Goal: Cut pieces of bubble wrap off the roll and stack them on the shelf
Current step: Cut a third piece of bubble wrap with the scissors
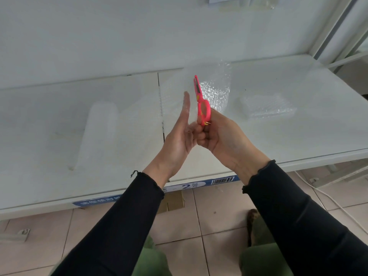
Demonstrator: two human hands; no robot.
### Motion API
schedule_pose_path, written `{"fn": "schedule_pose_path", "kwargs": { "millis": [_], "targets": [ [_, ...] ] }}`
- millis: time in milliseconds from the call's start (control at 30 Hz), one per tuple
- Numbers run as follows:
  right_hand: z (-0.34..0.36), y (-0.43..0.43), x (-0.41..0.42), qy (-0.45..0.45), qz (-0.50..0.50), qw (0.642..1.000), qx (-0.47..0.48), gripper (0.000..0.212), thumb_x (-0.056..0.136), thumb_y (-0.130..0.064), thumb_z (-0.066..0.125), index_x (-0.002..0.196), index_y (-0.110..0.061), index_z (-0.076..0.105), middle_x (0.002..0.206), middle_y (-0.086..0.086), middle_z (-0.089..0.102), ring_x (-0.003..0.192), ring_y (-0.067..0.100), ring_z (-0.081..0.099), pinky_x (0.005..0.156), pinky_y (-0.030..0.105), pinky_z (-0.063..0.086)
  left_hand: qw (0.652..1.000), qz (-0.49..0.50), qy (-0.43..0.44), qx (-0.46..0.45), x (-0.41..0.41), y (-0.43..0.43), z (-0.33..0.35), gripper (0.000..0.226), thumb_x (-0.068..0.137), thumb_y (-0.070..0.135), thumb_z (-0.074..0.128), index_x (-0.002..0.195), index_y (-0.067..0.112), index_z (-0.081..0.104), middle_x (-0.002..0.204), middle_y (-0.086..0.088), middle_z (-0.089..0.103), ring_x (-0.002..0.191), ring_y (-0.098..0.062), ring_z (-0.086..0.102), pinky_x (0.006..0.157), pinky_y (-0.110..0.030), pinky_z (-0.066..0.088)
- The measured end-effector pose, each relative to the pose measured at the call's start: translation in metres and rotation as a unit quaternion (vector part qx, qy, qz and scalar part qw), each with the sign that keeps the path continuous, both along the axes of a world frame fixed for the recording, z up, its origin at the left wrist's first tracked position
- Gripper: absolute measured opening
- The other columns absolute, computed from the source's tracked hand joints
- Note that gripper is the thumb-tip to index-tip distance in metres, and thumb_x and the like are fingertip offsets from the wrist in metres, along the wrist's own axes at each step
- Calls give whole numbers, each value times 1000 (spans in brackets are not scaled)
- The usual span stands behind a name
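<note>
My right hand (223, 136) grips pink scissors (203, 108) by the handles, blades closed and pointing up and away. My left hand (179, 140) is held flat beside them, fingers straight, thumb touching the right hand's fingers. Behind the scissors a loose sheet of clear bubble wrap (217, 92) rises off the white shelf (298, 148); it trails left toward the bubble wrap roll (99, 128), which lies on the shelf. A stack of cut bubble wrap pieces (266, 106) lies on the shelf to the right. Whether either hand pinches the sheet is unclear.
The shelf's front edge carries a blue and white label strip (199, 185). A shelf upright (338, 26) stands at the back right. Below are a tiled floor, a cardboard box (173, 202) under the shelf and a white cable (328, 198).
</note>
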State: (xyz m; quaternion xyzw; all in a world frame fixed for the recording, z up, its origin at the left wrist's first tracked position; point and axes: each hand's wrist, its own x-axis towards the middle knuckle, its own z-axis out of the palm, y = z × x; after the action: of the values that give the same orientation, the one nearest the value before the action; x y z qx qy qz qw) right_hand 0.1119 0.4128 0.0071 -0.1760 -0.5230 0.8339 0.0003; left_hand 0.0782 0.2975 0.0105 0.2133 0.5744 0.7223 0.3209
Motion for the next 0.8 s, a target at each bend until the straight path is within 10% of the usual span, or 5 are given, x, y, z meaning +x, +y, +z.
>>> {"fn": "schedule_pose_path", "kwargs": {
  "millis": [333, 500, 800],
  "targets": [
    [2, 9, -2, -1, -18, 1000, -9, 40, 98, -46, 58, 70, -18, 61, 66, 3, 55, 63, 17, 51, 62, 28, 46, 1000, 4, 14, -15, -5, 5, -22, 38, 107, 57, 23, 143, 68, 33, 152, -10, 50, 140, -18, 49, 124, -43, 28],
    [2, 9, -2, -7, -28, 1000, -8, 36, 98, -41, 60, 71, -17, 61, 65, 3, 55, 61, 17, 48, 62, 29, 44, 999, 10, 28, -29, -7, 4, -29, 37, 110, 52, 21, 138, 74, 28, 132, 7, 68, 130, -10, 58, 125, -42, 27],
    [1, 18, -6, -16, -52, 998, -11, 39, 97, -44, 59, 68, -20, 60, 63, 1, 55, 56, 13, 46, 57, 25, 42, 998, -34, 41, -37, -5, 5, -40, 46, 107, 58, 20, 151, 63, 9, 169, 16, 13, 149, -5, 34, 126, -44, 24]
  ]
}}
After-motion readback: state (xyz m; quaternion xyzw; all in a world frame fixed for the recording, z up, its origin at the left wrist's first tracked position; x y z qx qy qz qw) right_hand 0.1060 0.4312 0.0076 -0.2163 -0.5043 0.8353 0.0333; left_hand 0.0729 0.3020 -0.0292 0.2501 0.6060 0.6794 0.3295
